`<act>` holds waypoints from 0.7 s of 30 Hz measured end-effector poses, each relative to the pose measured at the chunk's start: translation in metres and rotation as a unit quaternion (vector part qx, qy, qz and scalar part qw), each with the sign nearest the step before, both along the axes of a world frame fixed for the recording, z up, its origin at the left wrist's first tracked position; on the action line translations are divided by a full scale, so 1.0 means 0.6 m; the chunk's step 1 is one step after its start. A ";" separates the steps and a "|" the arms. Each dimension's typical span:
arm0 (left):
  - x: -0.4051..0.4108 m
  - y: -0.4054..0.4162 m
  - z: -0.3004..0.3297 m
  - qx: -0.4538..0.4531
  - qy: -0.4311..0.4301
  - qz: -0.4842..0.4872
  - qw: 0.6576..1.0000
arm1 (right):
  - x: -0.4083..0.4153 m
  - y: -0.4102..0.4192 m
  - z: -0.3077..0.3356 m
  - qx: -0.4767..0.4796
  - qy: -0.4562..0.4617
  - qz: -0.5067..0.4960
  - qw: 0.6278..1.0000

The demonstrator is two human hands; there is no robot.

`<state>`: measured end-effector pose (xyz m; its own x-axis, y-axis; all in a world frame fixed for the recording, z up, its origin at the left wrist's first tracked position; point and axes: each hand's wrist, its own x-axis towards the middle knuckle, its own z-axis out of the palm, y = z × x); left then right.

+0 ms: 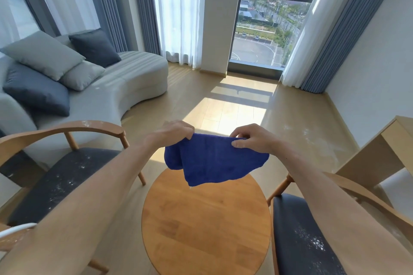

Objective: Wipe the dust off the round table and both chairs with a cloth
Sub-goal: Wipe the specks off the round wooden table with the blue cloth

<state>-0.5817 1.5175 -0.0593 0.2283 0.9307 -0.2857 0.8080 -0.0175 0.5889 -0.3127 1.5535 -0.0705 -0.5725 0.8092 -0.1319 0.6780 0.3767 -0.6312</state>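
A blue cloth [212,158] hangs in the air above the far edge of the round wooden table [205,225]. My left hand [172,133] pinches its top left corner and my right hand [250,138] pinches its top right edge. The left chair [62,176] has a dark seat speckled with white dust and a curved wooden armrest that also carries dust. The right chair [299,241] stands beside the table, its dark seat dusted white near my right forearm.
A grey curved sofa [125,87] with several cushions stands behind the left chair. A light wooden desk [384,152] is at the right wall. Sunlit wooden floor [228,109] stretches to a tall window with curtains. White dust marks the floor near the desk.
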 end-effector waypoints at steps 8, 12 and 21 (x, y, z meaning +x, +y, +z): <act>0.011 -0.005 -0.003 0.072 0.071 -0.126 0.987 | -0.010 0.000 0.003 0.045 -0.047 0.018 0.998; 0.011 0.004 0.000 0.094 0.119 -0.148 0.977 | -0.017 0.001 0.007 0.040 -0.062 0.034 0.997; 0.020 0.017 -0.006 0.090 0.095 -0.085 0.988 | -0.028 0.003 0.010 0.062 -0.064 0.044 0.995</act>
<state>-0.5696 1.5277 -0.0629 0.3431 0.9234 -0.1720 0.8800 -0.2520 0.4026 -0.3297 1.5552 -0.0645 -0.6267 0.7714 -0.1103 0.7108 0.5079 -0.4867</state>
